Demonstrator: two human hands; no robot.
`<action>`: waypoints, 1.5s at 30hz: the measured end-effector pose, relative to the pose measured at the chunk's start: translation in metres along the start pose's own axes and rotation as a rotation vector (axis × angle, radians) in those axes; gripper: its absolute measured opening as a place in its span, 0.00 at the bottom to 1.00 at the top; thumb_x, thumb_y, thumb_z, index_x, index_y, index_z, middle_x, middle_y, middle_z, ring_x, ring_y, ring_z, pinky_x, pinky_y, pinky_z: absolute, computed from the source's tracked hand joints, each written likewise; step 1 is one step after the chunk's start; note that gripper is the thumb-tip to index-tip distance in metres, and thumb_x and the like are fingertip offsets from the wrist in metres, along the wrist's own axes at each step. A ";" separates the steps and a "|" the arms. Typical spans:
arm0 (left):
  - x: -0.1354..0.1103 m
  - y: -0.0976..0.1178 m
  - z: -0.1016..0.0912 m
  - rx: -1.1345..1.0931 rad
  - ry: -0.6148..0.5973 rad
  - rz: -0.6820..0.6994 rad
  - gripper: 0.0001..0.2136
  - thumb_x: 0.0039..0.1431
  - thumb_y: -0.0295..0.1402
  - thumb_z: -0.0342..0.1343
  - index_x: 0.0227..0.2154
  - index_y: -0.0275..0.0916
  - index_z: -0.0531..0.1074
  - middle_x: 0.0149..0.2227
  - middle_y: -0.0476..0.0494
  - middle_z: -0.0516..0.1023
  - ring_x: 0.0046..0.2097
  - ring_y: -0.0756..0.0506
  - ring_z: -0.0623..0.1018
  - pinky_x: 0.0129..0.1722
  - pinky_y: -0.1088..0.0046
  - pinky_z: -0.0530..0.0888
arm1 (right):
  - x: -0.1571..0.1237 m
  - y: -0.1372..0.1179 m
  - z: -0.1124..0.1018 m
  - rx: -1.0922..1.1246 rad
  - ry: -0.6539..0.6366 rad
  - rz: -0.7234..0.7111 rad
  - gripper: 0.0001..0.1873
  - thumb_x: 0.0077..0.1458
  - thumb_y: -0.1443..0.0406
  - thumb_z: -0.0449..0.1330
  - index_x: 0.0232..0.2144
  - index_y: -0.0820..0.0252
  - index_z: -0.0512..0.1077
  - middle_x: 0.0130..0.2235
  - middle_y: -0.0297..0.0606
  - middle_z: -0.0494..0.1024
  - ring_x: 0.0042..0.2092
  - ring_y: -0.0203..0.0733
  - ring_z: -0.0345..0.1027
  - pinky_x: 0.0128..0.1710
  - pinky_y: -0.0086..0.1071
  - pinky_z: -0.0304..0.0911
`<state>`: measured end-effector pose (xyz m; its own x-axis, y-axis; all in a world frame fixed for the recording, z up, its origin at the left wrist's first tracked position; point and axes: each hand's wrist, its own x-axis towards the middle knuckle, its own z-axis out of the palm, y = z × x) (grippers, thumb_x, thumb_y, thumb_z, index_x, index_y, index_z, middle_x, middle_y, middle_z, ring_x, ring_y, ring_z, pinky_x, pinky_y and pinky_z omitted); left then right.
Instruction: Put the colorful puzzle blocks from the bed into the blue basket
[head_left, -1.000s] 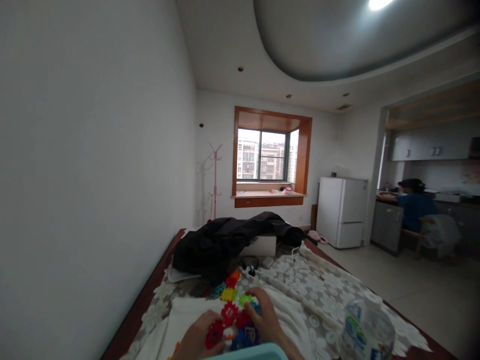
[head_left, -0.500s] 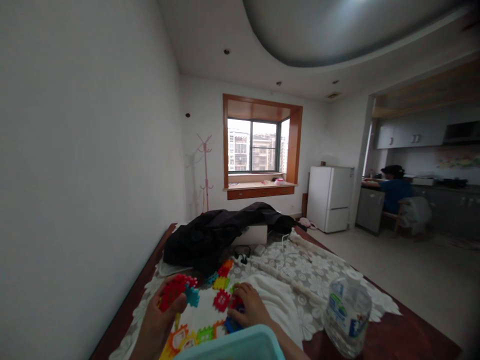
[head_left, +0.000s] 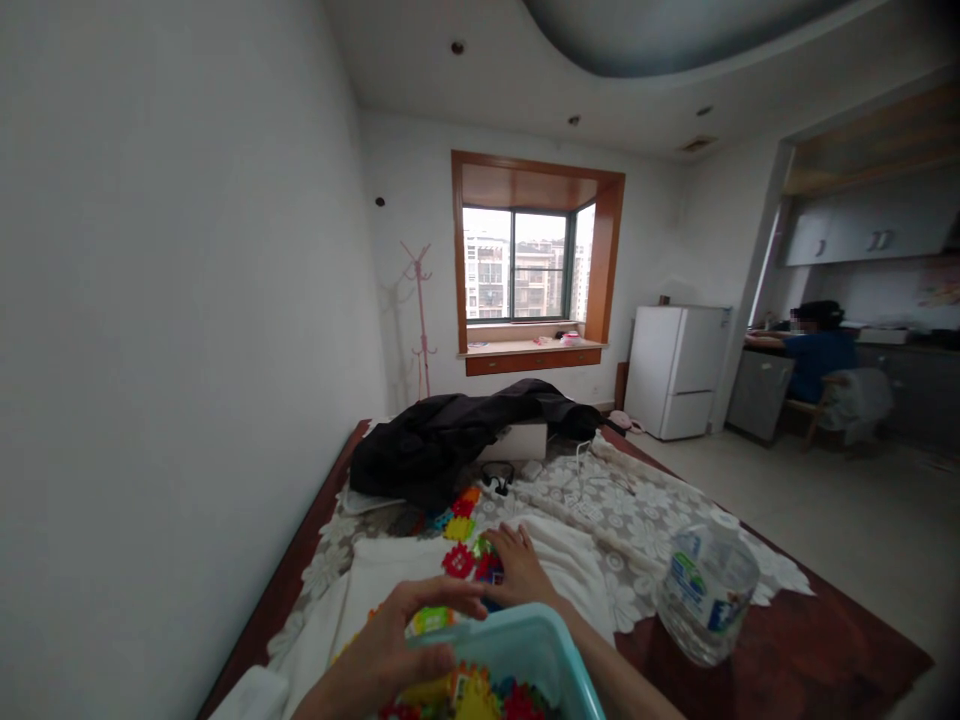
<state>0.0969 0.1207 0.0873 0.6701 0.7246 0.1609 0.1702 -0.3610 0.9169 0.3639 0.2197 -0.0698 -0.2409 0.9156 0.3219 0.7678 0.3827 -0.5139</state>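
My left hand [head_left: 409, 635] hangs over the left rim of a light blue plastic tub [head_left: 555, 630]. Its fingers and thumb are apart, with nothing between them. Inside the tub lie several gear-edged toy building pieces [head_left: 476, 695] in yellow, red and other colours. Just beyond the tub, my right hand [head_left: 521, 570] rests with fingers stretched beside red and blue building pieces [head_left: 490, 570], thumb on their near side. A red square piece [head_left: 458, 560] and a yellow piece [head_left: 460, 528] lie left of it on white cloth. The tub and left hand partly hide more pieces.
A clear plastic bottle [head_left: 707, 595] stands right of my hands on the dark red table [head_left: 840, 640]. Black clothing [head_left: 420, 440], a white box [head_left: 523, 441] and black headphones [head_left: 497, 478] lie farther back. A person in blue [head_left: 821, 360] sits in the kitchen.
My left hand has moved right to the tub and let go of its red and blue pieces. The tub shows more fully. My right hand's fingers are more stretched. The camera view has tilted down.
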 end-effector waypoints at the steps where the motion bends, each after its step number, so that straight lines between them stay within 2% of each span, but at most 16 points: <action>1: 0.002 -0.001 -0.002 -0.027 0.011 0.017 0.32 0.59 0.59 0.67 0.59 0.44 0.81 0.55 0.34 0.85 0.60 0.30 0.80 0.65 0.53 0.73 | 0.000 0.001 -0.001 0.022 0.003 -0.031 0.44 0.54 0.50 0.75 0.69 0.57 0.70 0.69 0.53 0.74 0.75 0.68 0.59 0.77 0.67 0.40; 3: 0.008 -0.008 -0.008 -0.090 0.073 0.041 0.30 0.62 0.58 0.65 0.57 0.40 0.81 0.52 0.33 0.86 0.57 0.31 0.83 0.61 0.55 0.75 | -0.001 0.003 -0.004 0.070 0.002 -0.094 0.43 0.54 0.53 0.75 0.68 0.58 0.70 0.65 0.53 0.77 0.69 0.65 0.67 0.74 0.63 0.52; 5: 0.016 -0.020 -0.015 -0.116 0.202 0.028 0.29 0.63 0.58 0.63 0.54 0.38 0.81 0.48 0.33 0.87 0.53 0.34 0.84 0.58 0.58 0.77 | -0.002 0.004 -0.006 0.107 0.000 -0.147 0.41 0.55 0.55 0.75 0.68 0.58 0.70 0.62 0.53 0.79 0.63 0.63 0.73 0.68 0.58 0.63; 8: 0.028 -0.048 -0.023 -0.011 0.396 -0.071 0.26 0.66 0.56 0.58 0.50 0.37 0.81 0.45 0.34 0.87 0.50 0.35 0.84 0.53 0.60 0.78 | -0.003 0.005 -0.006 0.113 0.067 -0.192 0.35 0.58 0.58 0.73 0.65 0.58 0.72 0.59 0.53 0.80 0.59 0.62 0.74 0.61 0.54 0.70; 10: 0.032 -0.067 -0.025 0.198 0.432 -0.139 0.23 0.68 0.53 0.54 0.45 0.37 0.82 0.45 0.34 0.87 0.49 0.35 0.84 0.51 0.60 0.77 | -0.003 0.003 -0.006 0.121 0.122 -0.212 0.29 0.59 0.61 0.72 0.61 0.58 0.75 0.55 0.52 0.81 0.56 0.60 0.75 0.59 0.53 0.71; 14: 0.030 -0.089 -0.021 0.779 0.381 -0.279 0.19 0.71 0.45 0.51 0.43 0.38 0.83 0.45 0.34 0.85 0.52 0.34 0.81 0.57 0.57 0.73 | -0.008 -0.005 -0.010 0.167 0.159 -0.234 0.19 0.62 0.63 0.68 0.55 0.55 0.77 0.51 0.48 0.81 0.53 0.55 0.76 0.56 0.48 0.74; 16: 0.027 -0.090 -0.017 0.939 0.351 -0.345 0.19 0.71 0.45 0.52 0.46 0.37 0.83 0.50 0.32 0.84 0.56 0.33 0.79 0.60 0.56 0.72 | -0.012 -0.010 -0.014 0.148 0.162 -0.228 0.19 0.62 0.61 0.69 0.56 0.51 0.77 0.51 0.47 0.81 0.53 0.56 0.76 0.55 0.49 0.74; 18: 0.025 -0.088 -0.013 0.998 0.314 -0.403 0.21 0.72 0.47 0.52 0.50 0.36 0.81 0.53 0.31 0.82 0.59 0.32 0.78 0.61 0.55 0.71 | -0.014 -0.014 -0.017 0.097 0.144 -0.207 0.24 0.60 0.56 0.71 0.58 0.48 0.77 0.52 0.48 0.82 0.53 0.59 0.77 0.55 0.52 0.74; 22: 0.025 -0.093 -0.009 0.978 0.232 -0.425 0.22 0.70 0.50 0.52 0.52 0.37 0.78 0.55 0.32 0.80 0.58 0.34 0.79 0.59 0.58 0.72 | -0.016 -0.017 -0.022 0.035 0.080 -0.120 0.28 0.60 0.54 0.70 0.61 0.46 0.76 0.50 0.48 0.85 0.51 0.62 0.79 0.52 0.53 0.73; 26: 0.031 -0.111 -0.010 0.923 0.222 -0.393 0.21 0.66 0.53 0.54 0.49 0.41 0.76 0.53 0.36 0.79 0.55 0.36 0.81 0.50 0.63 0.74 | -0.015 -0.022 -0.029 0.073 -0.003 -0.051 0.28 0.60 0.55 0.67 0.62 0.45 0.77 0.50 0.45 0.87 0.50 0.60 0.81 0.51 0.49 0.71; 30: 0.039 -0.124 -0.010 0.847 0.250 -0.338 0.19 0.64 0.54 0.55 0.38 0.42 0.74 0.42 0.42 0.79 0.43 0.39 0.82 0.42 0.66 0.71 | -0.013 -0.030 -0.038 0.110 -0.014 -0.027 0.36 0.53 0.52 0.70 0.64 0.33 0.74 0.51 0.37 0.88 0.50 0.55 0.81 0.53 0.44 0.69; 32: 0.040 -0.123 -0.008 0.802 0.281 -0.295 0.18 0.63 0.55 0.56 0.34 0.43 0.73 0.36 0.46 0.77 0.38 0.40 0.80 0.38 0.66 0.69 | -0.012 -0.032 -0.041 0.099 -0.025 -0.048 0.36 0.53 0.52 0.69 0.65 0.36 0.74 0.51 0.37 0.88 0.50 0.53 0.82 0.52 0.42 0.69; 35: 0.037 -0.114 -0.004 0.740 0.325 -0.231 0.15 0.61 0.51 0.60 0.32 0.45 0.74 0.35 0.46 0.78 0.38 0.38 0.80 0.38 0.64 0.69 | -0.011 -0.032 -0.039 0.109 -0.033 -0.094 0.30 0.58 0.54 0.68 0.62 0.47 0.76 0.51 0.40 0.88 0.50 0.52 0.82 0.51 0.39 0.70; 39: 0.033 -0.097 -0.004 0.730 0.233 -0.231 0.07 0.59 0.42 0.60 0.35 0.46 0.75 0.41 0.43 0.81 0.44 0.36 0.82 0.43 0.63 0.72 | -0.009 -0.025 -0.029 0.164 0.023 -0.081 0.25 0.59 0.59 0.70 0.59 0.52 0.76 0.52 0.44 0.87 0.52 0.54 0.81 0.53 0.39 0.70; 42: 0.032 -0.088 -0.007 0.765 0.168 -0.269 0.07 0.55 0.36 0.59 0.37 0.45 0.75 0.43 0.41 0.82 0.46 0.35 0.83 0.44 0.64 0.72 | -0.006 -0.019 -0.023 0.227 0.090 -0.044 0.26 0.61 0.59 0.69 0.60 0.56 0.74 0.51 0.46 0.86 0.51 0.54 0.81 0.54 0.42 0.71; 45: 0.031 -0.085 -0.007 0.796 0.150 -0.299 0.08 0.53 0.36 0.58 0.37 0.45 0.74 0.41 0.42 0.82 0.45 0.35 0.83 0.42 0.65 0.70 | 0.001 -0.016 -0.027 0.473 0.253 0.028 0.25 0.62 0.53 0.68 0.57 0.56 0.74 0.47 0.43 0.85 0.49 0.51 0.79 0.54 0.44 0.72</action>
<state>0.0982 0.1776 0.0171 0.4234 0.9045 0.0513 0.8177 -0.4059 0.4082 0.3674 0.2114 -0.0403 -0.0292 0.8903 0.4544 0.4069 0.4258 -0.8082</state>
